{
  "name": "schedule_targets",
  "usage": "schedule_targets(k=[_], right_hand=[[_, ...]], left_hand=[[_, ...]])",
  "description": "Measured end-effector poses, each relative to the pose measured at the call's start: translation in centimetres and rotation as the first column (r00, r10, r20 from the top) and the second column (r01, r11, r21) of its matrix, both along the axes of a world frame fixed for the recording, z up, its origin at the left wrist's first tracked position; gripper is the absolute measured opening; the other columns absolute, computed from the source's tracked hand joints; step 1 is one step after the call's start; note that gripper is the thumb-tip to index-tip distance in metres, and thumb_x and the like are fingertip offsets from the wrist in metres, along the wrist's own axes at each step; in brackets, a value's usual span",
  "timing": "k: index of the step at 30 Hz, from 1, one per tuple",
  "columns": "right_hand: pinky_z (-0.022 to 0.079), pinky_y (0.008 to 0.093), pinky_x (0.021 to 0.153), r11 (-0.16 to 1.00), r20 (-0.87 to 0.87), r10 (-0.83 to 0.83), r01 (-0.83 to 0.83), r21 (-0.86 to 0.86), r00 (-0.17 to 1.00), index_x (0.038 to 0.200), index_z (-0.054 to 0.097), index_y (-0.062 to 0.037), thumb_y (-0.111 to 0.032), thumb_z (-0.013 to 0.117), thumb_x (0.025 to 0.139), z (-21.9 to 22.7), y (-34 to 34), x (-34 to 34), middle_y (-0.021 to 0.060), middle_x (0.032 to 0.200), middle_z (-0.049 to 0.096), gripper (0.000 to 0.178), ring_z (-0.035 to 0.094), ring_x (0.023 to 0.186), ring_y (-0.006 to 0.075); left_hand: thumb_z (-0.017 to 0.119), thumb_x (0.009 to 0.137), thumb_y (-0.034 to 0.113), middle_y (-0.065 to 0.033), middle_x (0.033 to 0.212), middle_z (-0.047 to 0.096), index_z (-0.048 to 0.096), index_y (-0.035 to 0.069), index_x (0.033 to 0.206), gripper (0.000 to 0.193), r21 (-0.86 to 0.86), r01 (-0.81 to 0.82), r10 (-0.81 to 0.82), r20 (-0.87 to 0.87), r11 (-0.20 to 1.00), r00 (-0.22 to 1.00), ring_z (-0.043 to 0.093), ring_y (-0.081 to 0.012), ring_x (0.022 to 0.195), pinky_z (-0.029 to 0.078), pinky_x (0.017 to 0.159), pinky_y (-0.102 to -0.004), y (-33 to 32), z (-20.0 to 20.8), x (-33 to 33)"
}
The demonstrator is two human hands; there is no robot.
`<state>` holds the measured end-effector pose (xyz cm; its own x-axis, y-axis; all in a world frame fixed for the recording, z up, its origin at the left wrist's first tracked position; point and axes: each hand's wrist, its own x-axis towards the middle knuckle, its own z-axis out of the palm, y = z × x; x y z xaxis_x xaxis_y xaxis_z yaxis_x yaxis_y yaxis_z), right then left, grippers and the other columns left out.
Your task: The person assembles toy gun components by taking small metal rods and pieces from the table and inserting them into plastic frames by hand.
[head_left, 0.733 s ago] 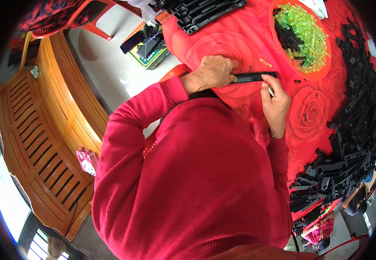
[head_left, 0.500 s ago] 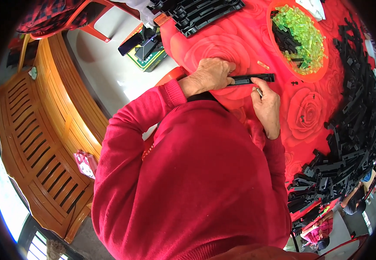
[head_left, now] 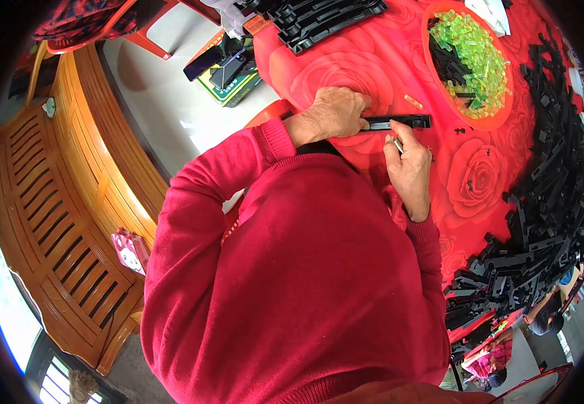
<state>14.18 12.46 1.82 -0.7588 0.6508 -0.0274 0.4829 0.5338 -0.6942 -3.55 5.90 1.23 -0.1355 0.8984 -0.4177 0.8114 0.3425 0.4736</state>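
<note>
A long, narrow black plastic part (head_left: 413, 122) lies across the red tablecloth in front of me. My left hand (head_left: 336, 113) grips its left end, the fingers curled over it and hiding that end. My right hand (head_left: 410, 168) is at the middle of the part, the index finger pressed against its near edge. Between the curled fingers and thumb of this hand sits a short, thin metallic rod (head_left: 397, 144); the rest of it is hidden. Just beyond the part rests a small translucent yellow piece (head_left: 413, 102).
An orange-red basin (head_left: 433, 74) at the far right holds yellow-green translucent pieces and black pieces. Black plastic parts (head_left: 541, 188) are heaped along the right side. Black trays (head_left: 325, 23) stand at the back. A wooden bench (head_left: 63, 236) is on the left.
The view has shifted slightly. My right hand has drawn a little toward me and its wrist has turned slightly; my left hand keeps its grip on the black plastic part.
</note>
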Motion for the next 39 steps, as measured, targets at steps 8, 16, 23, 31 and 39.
schedule_targets(k=[8,16,23,31,39], right_hand=[[0.048,0.038,0.055,0.977,-0.054,0.044,-0.031,0.211,0.998,0.106,0.061,0.0004,-0.007,0.061,0.082,0.3,-1.4,-0.7,0.0206,0.072,0.063,0.025,0.064,0.062,0.0306],[0.045,0.0406,0.047,0.98,-0.048,-0.02,0.029,0.197,0.999,0.091,0.059,-0.0049,-0.014,0.068,0.079,0.7,-2.2,-2.0,0.0151,0.06,0.06,0.017,0.061,0.054,0.0315],[0.046,0.0438,0.051,0.982,0.007,-0.144,0.143,0.125,0.989,0.08,0.06,-0.009,-0.019,0.067,0.08,-0.5,0.8,-1.6,0.0124,0.066,0.064,0.012,0.063,0.06,0.0321],[0.046,0.0494,0.054,0.96,0.308,-0.072,-0.019,0.281,0.949,0.076,0.058,-0.0077,-0.026,0.063,0.082,0.2,2.5,-2.2,0.0157,0.063,0.061,0.02,0.061,0.063,0.0384],[0.048,0.043,0.053,0.941,0.046,0.2,-0.205,0.27,0.979,0.11,0.062,-0.0144,-0.011,0.061,0.078,-0.4,1.8,1.0,0.0112,0.075,0.064,0.033,0.063,0.061,0.0297]], left_hand=[[0.066,0.08,0.038,-0.0123,0.089,0.068,0.064,0.008,0.1,0.036,-0.011,0.008,-0.008,-0.017,1.0,1.0,0.066,-0.0288,0.09,0.053,0.071,-0.0429,0.0,-0.4,-0.1],[0.067,0.078,0.039,-0.0142,0.076,0.065,0.06,0.008,0.093,0.035,0.075,-0.004,0.004,-0.009,0.997,1.0,0.064,-0.0338,0.08,0.05,0.066,-0.0469,-0.1,-1.3,-0.1],[0.066,0.078,0.042,-0.0141,0.079,0.066,0.061,0.007,0.092,0.038,0.044,-0.001,0.004,-0.059,0.999,0.998,0.065,-0.0328,0.081,0.051,0.067,-0.0461,0.4,-0.9,0.1],[0.066,0.074,0.045,-0.0132,0.081,0.067,0.065,0.007,0.085,0.04,-0.067,-0.039,0.035,-0.061,0.997,0.998,0.066,-0.0306,0.082,0.052,0.068,-0.0443,1.2,-0.2,-0.1],[0.066,0.071,0.043,-0.0143,0.081,0.067,0.069,0.009,0.088,0.038,-0.147,-0.006,-0.003,-0.063,0.989,0.998,0.066,-0.0315,0.084,0.052,0.07,-0.044,2.1,0.3,-0.4]])
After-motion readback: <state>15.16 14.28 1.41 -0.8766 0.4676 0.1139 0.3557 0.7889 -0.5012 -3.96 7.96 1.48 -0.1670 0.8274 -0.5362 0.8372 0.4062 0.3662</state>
